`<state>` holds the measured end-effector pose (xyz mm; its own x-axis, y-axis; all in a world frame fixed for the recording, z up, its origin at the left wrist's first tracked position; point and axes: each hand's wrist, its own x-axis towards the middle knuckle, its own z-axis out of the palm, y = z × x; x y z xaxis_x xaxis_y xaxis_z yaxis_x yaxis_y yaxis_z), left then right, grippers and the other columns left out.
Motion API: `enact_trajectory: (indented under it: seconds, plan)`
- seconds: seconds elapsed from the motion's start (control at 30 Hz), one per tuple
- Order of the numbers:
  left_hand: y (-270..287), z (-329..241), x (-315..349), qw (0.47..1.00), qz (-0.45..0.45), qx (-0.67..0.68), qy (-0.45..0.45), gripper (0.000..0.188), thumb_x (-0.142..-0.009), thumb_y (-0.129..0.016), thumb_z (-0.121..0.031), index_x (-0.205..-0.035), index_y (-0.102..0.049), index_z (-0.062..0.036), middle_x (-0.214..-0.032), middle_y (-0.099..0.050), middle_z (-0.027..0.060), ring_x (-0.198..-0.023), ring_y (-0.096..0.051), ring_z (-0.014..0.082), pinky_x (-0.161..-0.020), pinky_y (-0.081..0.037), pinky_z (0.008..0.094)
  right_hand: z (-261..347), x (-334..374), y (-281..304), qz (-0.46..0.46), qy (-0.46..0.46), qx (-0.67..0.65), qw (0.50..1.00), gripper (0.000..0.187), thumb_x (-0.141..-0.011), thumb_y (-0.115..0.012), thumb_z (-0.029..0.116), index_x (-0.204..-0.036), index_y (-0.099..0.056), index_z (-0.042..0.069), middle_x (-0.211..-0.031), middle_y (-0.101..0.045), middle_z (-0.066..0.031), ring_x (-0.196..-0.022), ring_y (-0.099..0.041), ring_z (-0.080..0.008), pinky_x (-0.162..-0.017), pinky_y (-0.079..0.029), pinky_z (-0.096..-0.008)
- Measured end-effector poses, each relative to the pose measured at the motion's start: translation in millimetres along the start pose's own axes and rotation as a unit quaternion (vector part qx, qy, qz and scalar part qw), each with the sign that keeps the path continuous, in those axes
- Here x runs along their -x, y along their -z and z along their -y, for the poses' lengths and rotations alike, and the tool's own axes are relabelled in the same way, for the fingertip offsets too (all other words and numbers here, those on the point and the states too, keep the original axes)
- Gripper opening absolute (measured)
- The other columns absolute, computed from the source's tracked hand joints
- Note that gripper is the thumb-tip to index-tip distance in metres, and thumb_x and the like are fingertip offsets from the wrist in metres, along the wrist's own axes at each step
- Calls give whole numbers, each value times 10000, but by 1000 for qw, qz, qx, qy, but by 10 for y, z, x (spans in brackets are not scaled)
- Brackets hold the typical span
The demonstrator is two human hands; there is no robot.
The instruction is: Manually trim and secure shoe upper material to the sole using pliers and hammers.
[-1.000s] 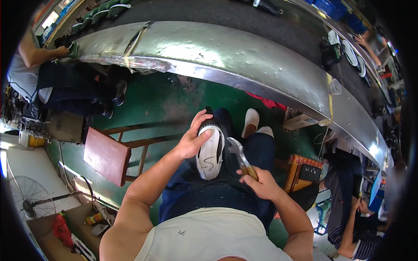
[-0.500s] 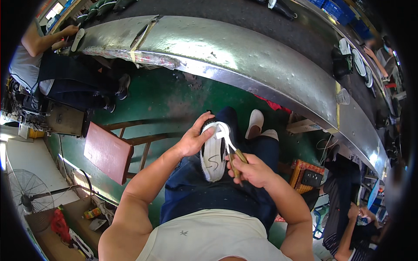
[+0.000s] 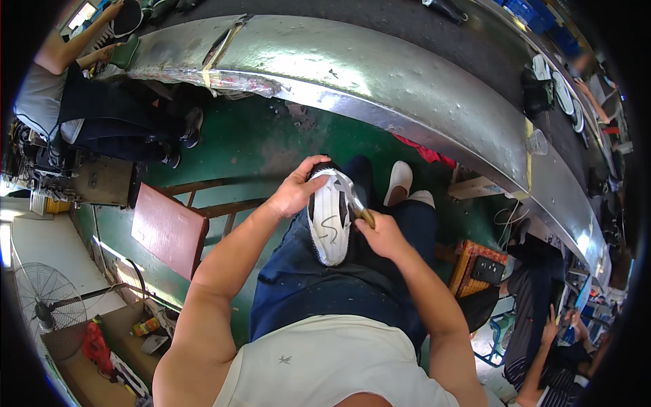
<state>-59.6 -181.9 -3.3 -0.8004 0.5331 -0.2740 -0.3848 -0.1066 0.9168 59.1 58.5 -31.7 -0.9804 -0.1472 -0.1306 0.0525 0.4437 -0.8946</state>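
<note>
A shoe upper on its last (image 3: 330, 230) lies bottom up across my lap, its underside white with a dark scribble and its edge dark. My left hand (image 3: 298, 190) is closed round the far end of the shoe, with the thumb over the white underside and the fingers on the dark side. In my right hand (image 3: 383, 234) I grip the brownish-yellow handles of metal pincers (image 3: 357, 205). The bright head of the pincers lies against the right side of the shoe's far end; whether its jaws bite anything cannot be made out.
A metal-edged conveyor bench (image 3: 380, 85) curves across ahead. To my left stand a reddish stool (image 3: 169, 230), a wire fan (image 3: 46, 305) and an open carton (image 3: 81, 366). A co-worker (image 3: 51, 102) handles shoes at far left; another person (image 3: 542, 339) sits at right.
The pincers' head has swung down against the shoe's far right edge, and their handles have come together in my right hand. Shoe and hands have shifted slightly away from me. The left co-worker has raised a shoe.
</note>
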Motion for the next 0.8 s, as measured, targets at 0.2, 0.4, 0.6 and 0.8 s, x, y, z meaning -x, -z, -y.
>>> enact_trajectory:
  seconds: [0.2, 0.4, 0.6, 0.8]
  plan:
    - [-198, -33, 70, 999, -13, -42, 12, 437, -1053, -569, -162, -1472, -458, -115, -1245, -600, 60, -1128, -552, 143, -1007, -463, 303, 294, 474, 360, 35, -74, -215, 973, 274, -1031, -598, 183, -1205, -626, -26, -1009, -715, -67, -837, -668, -142, -746, -537, -287]
    - [-384, 34, -16, 989, -10, -148, 0, 433, -1051, -568, -186, -1463, -462, -106, -1236, -615, 101, -1113, -572, 158, -999, -467, 307, 416, -109, -169, -183, 140, -444, 866, 216, -1068, -546, 234, -1127, -548, 26, -1014, -673, -116, -861, -655, -152, -657, -525, -275]
    - [-368, 186, 5, 972, -61, -226, -18, 417, -1048, -575, -194, -1446, -480, -113, -1199, -638, 93, -1094, -591, 168, -982, -482, 316, 84, 346, -341, -140, 97, -288, 942, 365, -1065, -541, 412, -1015, -604, 56, -888, -683, -33, -730, -572, -71, -624, -453, -212]
    - [-553, 214, 101, 996, -14, -84, 17, 421, -1064, -565, -169, -1466, -458, -105, -1197, -606, 45, -1077, -559, 129, -979, -465, 285, 173, 669, -44, -75, -107, -493, 860, 406, -1098, -445, 435, -1002, -579, 64, -812, -653, -65, -688, -581, -93, -518, -361, -208]
